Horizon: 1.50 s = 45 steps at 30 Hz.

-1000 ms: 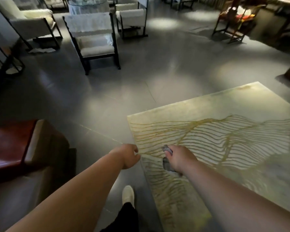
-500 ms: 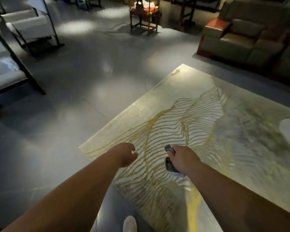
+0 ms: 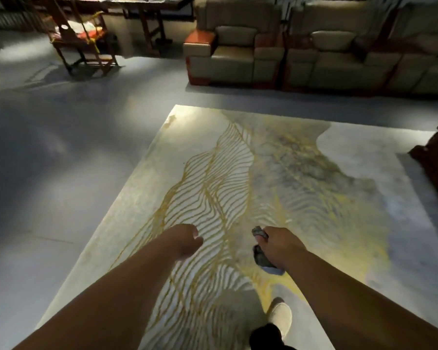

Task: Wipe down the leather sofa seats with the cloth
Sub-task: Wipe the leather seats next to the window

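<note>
The right hand [image 3: 280, 245] grips a dark grey cloth [image 3: 262, 257], fingers curled round it so that bunched ends stick out above and below the fist. The left hand [image 3: 186, 239] is held out beside it, apart from it, fingers loosely curled and holding nothing. Both arms reach forward over a pale rug [image 3: 238, 178] patterned with wavy gold lines, which lies on a grey floor [image 3: 61, 152]. One foot in a light shoe [image 3: 280, 315] stands on the rug's near part. The beige leather sofa [image 3: 301, 46] sits well beyond the rug's far edge, with a wooden chair [image 3: 81, 36] off to its left.
</note>
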Each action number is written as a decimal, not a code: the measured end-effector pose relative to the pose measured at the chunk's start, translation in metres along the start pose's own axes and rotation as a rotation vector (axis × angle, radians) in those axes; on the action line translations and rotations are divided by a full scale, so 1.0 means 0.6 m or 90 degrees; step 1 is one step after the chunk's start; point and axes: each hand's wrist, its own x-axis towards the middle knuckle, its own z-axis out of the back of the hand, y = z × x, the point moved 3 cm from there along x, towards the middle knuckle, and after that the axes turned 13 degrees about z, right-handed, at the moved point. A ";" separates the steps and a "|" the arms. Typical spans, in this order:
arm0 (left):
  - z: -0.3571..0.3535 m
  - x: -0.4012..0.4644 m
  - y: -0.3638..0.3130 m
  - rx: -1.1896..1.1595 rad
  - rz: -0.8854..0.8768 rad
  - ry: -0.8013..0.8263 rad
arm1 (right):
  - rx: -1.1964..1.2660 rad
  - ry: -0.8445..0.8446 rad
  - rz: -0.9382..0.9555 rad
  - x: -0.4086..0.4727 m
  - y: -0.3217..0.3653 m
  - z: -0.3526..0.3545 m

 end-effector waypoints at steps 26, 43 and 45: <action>0.220 0.432 -0.883 0.229 -0.201 -0.027 | 0.083 -0.096 -0.221 0.228 -0.774 0.400; 0.444 0.710 -1.446 0.311 -0.481 -0.003 | 0.118 -0.223 -0.301 0.502 -1.037 0.730; 0.438 0.720 -1.497 0.329 -0.481 0.010 | 0.140 -0.234 -0.314 0.509 -1.077 0.744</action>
